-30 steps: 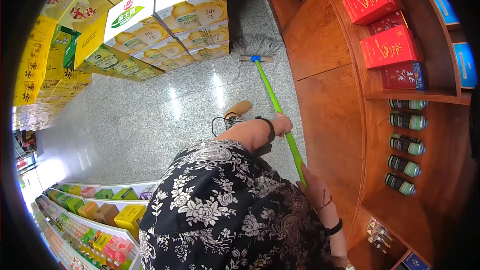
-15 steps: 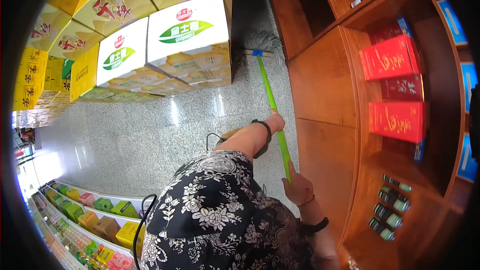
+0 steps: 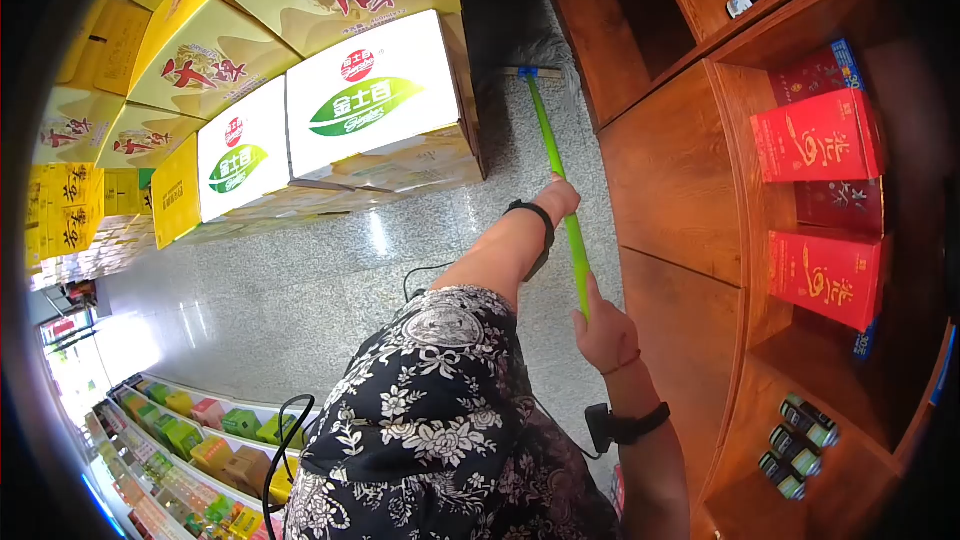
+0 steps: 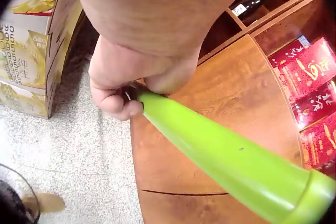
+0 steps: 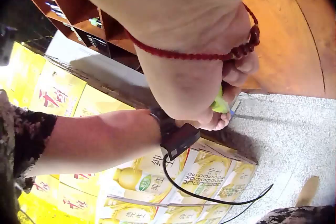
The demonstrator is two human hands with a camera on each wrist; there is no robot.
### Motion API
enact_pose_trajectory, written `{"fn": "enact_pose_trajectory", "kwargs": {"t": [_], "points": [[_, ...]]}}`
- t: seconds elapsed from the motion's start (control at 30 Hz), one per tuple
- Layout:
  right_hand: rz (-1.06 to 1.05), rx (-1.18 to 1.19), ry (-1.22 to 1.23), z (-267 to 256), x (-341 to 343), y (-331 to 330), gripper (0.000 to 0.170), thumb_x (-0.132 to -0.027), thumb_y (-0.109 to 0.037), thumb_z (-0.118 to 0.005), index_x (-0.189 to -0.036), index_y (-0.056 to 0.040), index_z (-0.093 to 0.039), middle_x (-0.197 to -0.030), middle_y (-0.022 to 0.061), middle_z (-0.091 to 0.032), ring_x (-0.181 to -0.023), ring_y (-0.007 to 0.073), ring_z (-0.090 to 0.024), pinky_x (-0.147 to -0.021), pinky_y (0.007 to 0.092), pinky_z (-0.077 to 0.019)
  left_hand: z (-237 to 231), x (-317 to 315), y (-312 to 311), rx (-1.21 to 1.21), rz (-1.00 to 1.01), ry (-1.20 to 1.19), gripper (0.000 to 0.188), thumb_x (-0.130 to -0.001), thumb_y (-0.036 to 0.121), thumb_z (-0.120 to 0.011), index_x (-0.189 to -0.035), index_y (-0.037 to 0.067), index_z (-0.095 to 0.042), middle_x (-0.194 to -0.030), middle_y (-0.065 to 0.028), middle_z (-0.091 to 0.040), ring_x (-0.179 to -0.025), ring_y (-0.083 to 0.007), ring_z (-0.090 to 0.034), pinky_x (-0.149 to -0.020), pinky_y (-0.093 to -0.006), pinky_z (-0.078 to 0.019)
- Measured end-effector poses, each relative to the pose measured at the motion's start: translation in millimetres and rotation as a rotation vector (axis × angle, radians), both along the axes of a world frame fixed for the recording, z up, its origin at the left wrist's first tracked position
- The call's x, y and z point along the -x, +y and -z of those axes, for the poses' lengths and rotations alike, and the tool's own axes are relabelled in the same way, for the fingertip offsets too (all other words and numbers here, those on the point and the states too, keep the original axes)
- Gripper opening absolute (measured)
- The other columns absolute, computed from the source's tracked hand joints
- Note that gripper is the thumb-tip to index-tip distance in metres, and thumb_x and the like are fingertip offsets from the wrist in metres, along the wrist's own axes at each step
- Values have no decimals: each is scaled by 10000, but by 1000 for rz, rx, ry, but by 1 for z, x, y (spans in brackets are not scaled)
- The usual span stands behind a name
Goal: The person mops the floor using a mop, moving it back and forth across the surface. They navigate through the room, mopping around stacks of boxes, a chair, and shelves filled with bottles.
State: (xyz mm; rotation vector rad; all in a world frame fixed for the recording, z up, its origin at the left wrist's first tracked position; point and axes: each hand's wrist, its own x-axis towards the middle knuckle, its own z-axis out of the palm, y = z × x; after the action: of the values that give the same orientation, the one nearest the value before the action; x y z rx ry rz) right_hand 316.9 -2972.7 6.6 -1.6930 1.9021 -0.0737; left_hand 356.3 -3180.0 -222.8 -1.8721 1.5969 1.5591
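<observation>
Currently, one green-handled mop [image 3: 576, 250] in use; two hands on it. Key relation: the mop head [image 3: 556, 60] lies at the far end, ahead of both hands. Long axis of the handle runs near to far, leaning slightly left toward the far end. The left hand [image 3: 560, 197] is nearer the mop head; the right hand [image 3: 606, 336] is lower on the handle, nearer the body.

State of grip: left grip curled round the handle, confirmed in the left wrist view. Right grip also closed about it; finger detail is partly hidden in the right wrist view.

Position: mop head in a dark gap, stacked cartons to its left, wooden cabinet [image 3: 670, 170] to its right. It appears to lie on the speckled floor [image 3: 290, 310]. Contact with the cabinet base: cannot tell. One blue clamp [image 3: 527, 72] joins handle and head. Judgement: little sideways room there.

Counts, head view: two cartons with white tops [image 3: 365, 100]; two bright red boxes [image 3: 815, 135] on the right shelf, darker ones partly hidden behind; two dark bottles [image 3: 745, 0], far right; at least three cans [image 3: 795, 450], near right, overlapping.
</observation>
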Motion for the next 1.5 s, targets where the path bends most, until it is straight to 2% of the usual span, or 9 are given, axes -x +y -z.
{"fn": "enact_pose_trajectory", "kwargs": {"t": [0.03,0.1,0.13,0.2,0.23,0.33,0.83,1.17,1.5], "points": [[3,-14,14,-1,-3,4,676,-770,-234,-576,-1332,-52,-246,-671,188,-566,-585,332,-575,-519,417,-461,27,1,2,1,7,-2,390,-843,270,-487,-1190,92,-475,-1013,-98,-603,-911,-329,-579,-955,-418,-319],[30,-39,13,-2,-10,20,680,-767,-233,-582,-1332,-53,-249,-672,186,-565,-584,330,-574,-519,415,-461,62,2,8,393,1445,-193,308,-847,262,-468,-1120,137,-540,-956,-84,-618,-879,-311,-596,-894,-460,-373],[47,-67,15,-4,-14,32,683,-764,-232,-588,-1331,-55,-252,-672,183,-564,-583,327,-573,-519,413,-462,68,5,23,397,1452,-189,308,-847,262,-468,-1120,137,-540,-956,-84,-618,-879,-311,-596,-894,-460,-373],[57,-86,31,-13,-22,59,681,-762,-223,-593,-1329,-54,-257,-672,180,-563,-584,326,-573,-521,411,-462,71,10,67,-21,52,-24,422,-874,194,-396,-1243,-10,-412,-1178,-150,-525,-1060,-332,-520,-927,-509,-347],[58,-105,43,-18,-28,76,679,-760,-214,-599,-1327,-54,-263,-672,178,-562,-586,325,-572,-523,409,-462,52,2,83,-18,64,-17,422,-874,194,-396,-1243,-10,-412,-1178,-150,-525,-1060,-332,-520,-927,-509,-347],[91,-111,32,-30,-49,135,672,-759,-196,-604,-1325,-57,-270,-675,172,-563,-587,321,-572,-528,404,-463,4,-30,138,435,1404,-49,237,-826,242,-466,-1003,136,-582,-889,-78,-623,-896,-306,-594,-841,-623,-341],[265,-353,23,-94,-223,410,662,-752,-192,-614,-1324,-85,-297,-707,170,-579,-654,326,-588,-569,389,-473,-38,-189,426,203,1329,390,293,-833,212,-398,-792,42,-633,-641,-101,-599,-577,-244,-606,-842,-674,-271],[283,-251,35,-111,-231,390,627,-736,-173,-630,-1293,-73,-361,-714,185,-577,-639,348,-581,-555,412,-468,-81,-202,408,-113,836,373,408,-863,272,-359,-726,-21,-608,-605,-139,-589,-535,-279,-585,-895,-477,-352],[189,-199,14,-71,-190,238,639,-765,-179,-585,-1313,-34,-289,-711,207,-575,-646,347,-581,-560,411,-469,-39,-157,255,102,862,252,320,-836,265,-414,-835,51,-652,-692,-97,-631,-689,-310,-616,-909,-584,-287]]}}
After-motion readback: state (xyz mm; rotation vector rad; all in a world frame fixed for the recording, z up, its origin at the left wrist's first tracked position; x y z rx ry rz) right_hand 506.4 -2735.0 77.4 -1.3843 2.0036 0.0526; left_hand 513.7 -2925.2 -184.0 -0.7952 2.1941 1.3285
